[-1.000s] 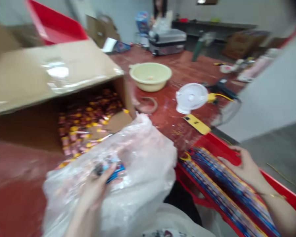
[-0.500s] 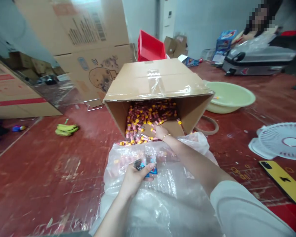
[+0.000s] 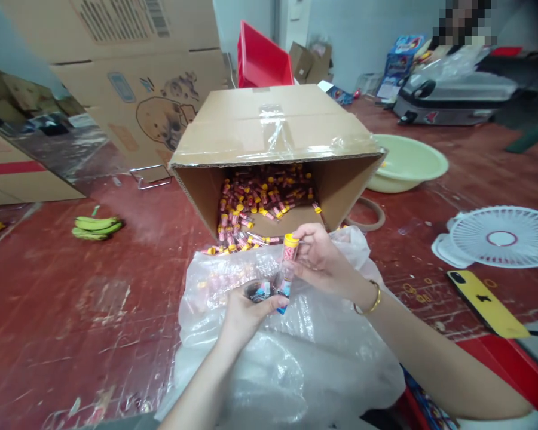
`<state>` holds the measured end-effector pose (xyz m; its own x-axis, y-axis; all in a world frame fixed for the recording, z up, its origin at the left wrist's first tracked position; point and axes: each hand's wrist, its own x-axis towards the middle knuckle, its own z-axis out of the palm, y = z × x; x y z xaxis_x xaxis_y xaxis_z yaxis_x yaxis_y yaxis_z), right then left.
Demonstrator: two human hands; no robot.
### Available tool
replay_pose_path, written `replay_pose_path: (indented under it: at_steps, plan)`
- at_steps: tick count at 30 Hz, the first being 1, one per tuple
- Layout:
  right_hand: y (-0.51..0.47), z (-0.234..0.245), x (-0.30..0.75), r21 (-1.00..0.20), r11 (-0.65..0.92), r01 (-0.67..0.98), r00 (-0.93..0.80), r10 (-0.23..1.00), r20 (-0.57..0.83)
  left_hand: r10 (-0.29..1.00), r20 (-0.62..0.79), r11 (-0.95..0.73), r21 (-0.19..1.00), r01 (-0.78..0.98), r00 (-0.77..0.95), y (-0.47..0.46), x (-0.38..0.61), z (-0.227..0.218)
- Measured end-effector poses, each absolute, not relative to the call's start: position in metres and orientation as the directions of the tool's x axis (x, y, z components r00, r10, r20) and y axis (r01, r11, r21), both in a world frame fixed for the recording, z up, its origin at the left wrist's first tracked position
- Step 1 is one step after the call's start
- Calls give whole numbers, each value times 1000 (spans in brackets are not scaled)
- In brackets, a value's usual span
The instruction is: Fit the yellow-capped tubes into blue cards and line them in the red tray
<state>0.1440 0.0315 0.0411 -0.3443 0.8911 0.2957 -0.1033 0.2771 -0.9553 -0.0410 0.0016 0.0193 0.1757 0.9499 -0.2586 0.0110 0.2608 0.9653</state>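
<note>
Tube (image 3: 290, 253) stands nearly upright, pinched by the right hand (image 3: 320, 260), lower end at the blue packets (image 3: 262, 291) clasped in the left hand (image 3: 242, 312); whether it is inside, I cannot tell. Many loose tubes (image 3: 251, 200) remain in the carton (image 3: 233, 128).

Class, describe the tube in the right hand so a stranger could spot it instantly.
Find the open cardboard box on the red tabletop. Just in front of its mouth, the right hand grasps a yellow-capped tube. Unlike similar tubes heaped inside, this one is held nearly upright.
</note>
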Motion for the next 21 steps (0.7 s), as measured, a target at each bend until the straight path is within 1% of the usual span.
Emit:
replay_pose_path:
  at_steps: [3,6,8,9,12,14,18,21]
  plan:
    - [36,38,148,-976,163,-145,-398,893,208,930,-304,316,948,-30,206,2,-37,17]
    - [32,31,150,-983,68,-170,-397,908,131,879,-389,437,888,-140,276,1,-31,17]
    - [22,24,150,-986,95,-138,-383,913,142,841,-441,517,825,-227,312,0,-25,19]
    - [15,20,149,-988,125,-95,-376,914,152,829,-458,542,797,-265,320,0,-21,21]
    - [-5,11,141,-985,169,42,-317,937,148,819,-475,568,753,-333,323,1,-9,26]
    - [-14,7,135,-983,167,74,-253,957,144,825,-466,559,754,-346,318,2,-4,29]
    - [-19,4,128,-958,251,140,-110,965,236,835,-436,541,760,-359,335,1,2,30]
    - [-19,1,130,-937,285,201,-67,959,277,847,-420,518,789,-331,325,-1,2,29]
